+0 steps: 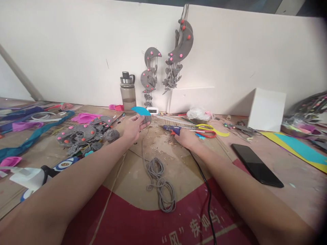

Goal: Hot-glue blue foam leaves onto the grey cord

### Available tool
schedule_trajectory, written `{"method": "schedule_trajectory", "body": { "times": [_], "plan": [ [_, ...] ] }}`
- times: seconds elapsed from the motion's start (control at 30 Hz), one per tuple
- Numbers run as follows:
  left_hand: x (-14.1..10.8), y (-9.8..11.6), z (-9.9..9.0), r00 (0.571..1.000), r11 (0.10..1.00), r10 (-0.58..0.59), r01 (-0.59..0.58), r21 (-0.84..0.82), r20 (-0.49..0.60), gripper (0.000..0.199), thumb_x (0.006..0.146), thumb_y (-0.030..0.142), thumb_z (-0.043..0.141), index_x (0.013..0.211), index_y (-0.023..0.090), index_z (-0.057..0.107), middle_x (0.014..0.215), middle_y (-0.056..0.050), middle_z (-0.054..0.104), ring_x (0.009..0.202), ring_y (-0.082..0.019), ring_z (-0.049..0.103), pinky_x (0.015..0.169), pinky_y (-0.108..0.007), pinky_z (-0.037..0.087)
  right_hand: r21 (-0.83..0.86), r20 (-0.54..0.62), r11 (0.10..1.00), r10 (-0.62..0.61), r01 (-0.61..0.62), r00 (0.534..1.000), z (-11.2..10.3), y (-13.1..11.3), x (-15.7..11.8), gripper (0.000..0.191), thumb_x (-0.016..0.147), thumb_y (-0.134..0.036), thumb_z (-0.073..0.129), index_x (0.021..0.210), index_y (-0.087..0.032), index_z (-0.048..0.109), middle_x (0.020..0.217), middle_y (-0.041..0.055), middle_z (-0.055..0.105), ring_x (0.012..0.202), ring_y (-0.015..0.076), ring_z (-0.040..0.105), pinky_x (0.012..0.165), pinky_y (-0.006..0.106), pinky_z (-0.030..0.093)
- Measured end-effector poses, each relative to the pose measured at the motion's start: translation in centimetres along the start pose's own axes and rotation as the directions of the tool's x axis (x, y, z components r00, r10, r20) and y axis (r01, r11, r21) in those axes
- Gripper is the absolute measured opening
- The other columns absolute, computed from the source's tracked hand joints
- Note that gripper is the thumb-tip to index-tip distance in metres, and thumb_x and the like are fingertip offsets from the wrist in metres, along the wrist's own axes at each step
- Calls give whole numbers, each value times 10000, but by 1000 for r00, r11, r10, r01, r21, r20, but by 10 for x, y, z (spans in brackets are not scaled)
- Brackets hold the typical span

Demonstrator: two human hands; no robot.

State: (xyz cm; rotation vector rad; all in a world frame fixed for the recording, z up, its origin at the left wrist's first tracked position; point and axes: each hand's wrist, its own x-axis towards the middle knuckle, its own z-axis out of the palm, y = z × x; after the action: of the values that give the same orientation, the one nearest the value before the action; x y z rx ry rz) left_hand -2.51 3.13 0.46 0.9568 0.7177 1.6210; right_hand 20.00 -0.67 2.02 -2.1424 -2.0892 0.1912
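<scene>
A loosely looped bundle of grey cord point(160, 182) lies on a brown and dark-red printed cardboard sheet point(127, 185) spread over the pinkish desk point(298, 160). Beyond the cord bundle and to its left, the left hand point(136, 127) holds a flat, bright blue crescent point(141, 111), grey over its lower part, with the fingers closed on it; a grey strand runs from near this hand back to the bundle. Beyond the bundle and to its right, the right hand point(184, 136) has its fingers wrapped around a dark-blue glue gun with an orange-red part point(175, 130), whose black cable point(204, 177) passes down the bundle's right side. To the left of the bundle, farther off, sit a grey yarn ball point(111, 135) and a heap of grey crescents dotted with pink and orange balls point(87, 133). To its right lies a black smartphone point(257, 165). Well beyond it stands a translucent grey bottle with a black-and-silver lid point(128, 97).
</scene>
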Motion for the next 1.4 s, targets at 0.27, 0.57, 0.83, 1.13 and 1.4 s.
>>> {"method": "schedule_trajectory", "body": {
  "times": [0.27, 0.57, 0.83, 1.13, 1.4],
  "plan": [
    [-10, 1, 9, 1000, 999, -9, 9, 33, 16, 247, 627, 265, 783, 651, 125, 581, 716, -3, 592, 704, -96, 591, 871, -380, 539, 498, -222, 867, 116, 11, 968, 6, 4, 16, 200, 753, -335, 554, 816, -149, 592, 743, 72, 642, 621, 182, 610, 554, 270, 424],
    [-7, -2, 7, 1000, 1000, 1, -1, 17, 6, 255, 606, 214, 786, 625, 145, 542, 672, 16, 574, 688, -91, 586, 840, -346, 549, 787, -418, 497, -5, 365, 908, 14, -32, -12, 199, 686, -238, 519, 878, -201, 483, 712, -31, 537, 589, 121, 483, 569, 257, 429],
    [-10, -4, 11, 1000, 1000, -2, 2, 27, 22, 241, 593, 241, 794, 622, 125, 585, 682, 9, 570, 672, -89, 570, 845, -360, 542, 788, -387, 429, -215, 443, 897, 15, -43, -31, 317, 789, -298, 522, 1094, -212, 499, 909, 38, 638, 600, 153, 566, 573, 318, 479],
    [-12, -5, 11, 999, 999, -9, 8, 34, 40, 256, 579, 259, 814, 637, 118, 608, 699, -2, 584, 688, -95, 573, 838, -366, 544, 648, -459, 537, -291, 540, 840, 24, -39, -25, 193, 853, -293, 495, 1029, -213, 500, 944, 49, 641, 718, 185, 574, 699, 358, 489],
    [-12, -9, 14, 1000, 995, -5, 3, 101, 13, 157, 651, 191, 744, 635, 121, 604, 662, 3, 593, 648, -94, 595, 799, -341, 554, 597, -452, 614, -274, 516, 849, 25, -40, -27, 182, 856, -291, 486, 1015, -202, 484, 900, 59, 617, 833, 210, 576, 745, 360, 476]
  ]
}}
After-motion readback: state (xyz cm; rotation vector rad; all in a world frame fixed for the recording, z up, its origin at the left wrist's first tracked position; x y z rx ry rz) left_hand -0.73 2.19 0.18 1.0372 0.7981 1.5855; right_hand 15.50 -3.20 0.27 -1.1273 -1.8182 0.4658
